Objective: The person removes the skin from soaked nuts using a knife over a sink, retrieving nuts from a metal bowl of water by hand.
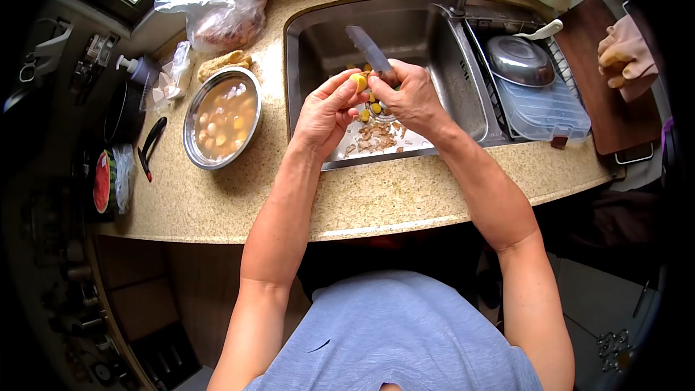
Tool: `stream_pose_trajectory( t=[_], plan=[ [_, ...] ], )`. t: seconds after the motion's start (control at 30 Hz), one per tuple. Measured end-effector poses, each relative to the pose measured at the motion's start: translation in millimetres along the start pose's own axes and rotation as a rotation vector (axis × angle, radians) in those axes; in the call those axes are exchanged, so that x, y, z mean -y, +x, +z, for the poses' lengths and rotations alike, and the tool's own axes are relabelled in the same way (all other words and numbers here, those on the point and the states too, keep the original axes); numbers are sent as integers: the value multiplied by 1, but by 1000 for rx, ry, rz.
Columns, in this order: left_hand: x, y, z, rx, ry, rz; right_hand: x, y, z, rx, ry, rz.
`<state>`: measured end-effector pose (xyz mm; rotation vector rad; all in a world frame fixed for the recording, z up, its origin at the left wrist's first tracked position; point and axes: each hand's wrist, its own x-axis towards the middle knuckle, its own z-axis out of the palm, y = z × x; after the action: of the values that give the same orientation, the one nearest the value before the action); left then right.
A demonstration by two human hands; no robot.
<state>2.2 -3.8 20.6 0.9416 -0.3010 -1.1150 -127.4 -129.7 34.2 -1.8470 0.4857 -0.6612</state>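
Over the sink (463, 94), my left hand (324, 114) pinches a small yellow peeled piece (359, 82), perhaps a root or tuber; its exact kind is not clear. My right hand (414, 94) is closed round a knife (368, 47), its blade slanting up and to the left. The right thumb is close beside the yellow piece. Below the hands, brown peelings (378, 137) and several yellow bits (376, 108) lie on the sink floor. To the left, a metal bowl (190, 146) holds cloudy water with several pale round pieces.
A black peeler-like tool (153, 146) lies left of the bowl. Behind it sit a knobbly tan item (224, 63) and a plastic bag (221, 11). At the right stand a dish rack with a metal lid (520, 60), a clear plastic box (543, 110) and a brown board (615, 112).
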Motion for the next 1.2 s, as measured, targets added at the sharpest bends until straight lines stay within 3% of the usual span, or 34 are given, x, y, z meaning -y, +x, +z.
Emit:
stream_pose_trajectory(
  t=[0.43,0.5,0.6,0.83,1.0,1.2],
  plan=[
    [-1,3,-7,136,-33,-28,-4,4,-2,-87,-61,50],
    [-1,2,-6,98,-30,1,-10,6,1,-96,158,28],
    [3,3,-10,93,29,47,-10,5,4,-21,244,-4],
    [5,2,-6,36,135,58,-11,4,3,-57,142,37],
    [1,-2,-2,32,293,78,-5,0,4,-56,-24,-67],
    [3,3,-8,94,155,79,-8,2,5,-97,75,24]
  ],
)
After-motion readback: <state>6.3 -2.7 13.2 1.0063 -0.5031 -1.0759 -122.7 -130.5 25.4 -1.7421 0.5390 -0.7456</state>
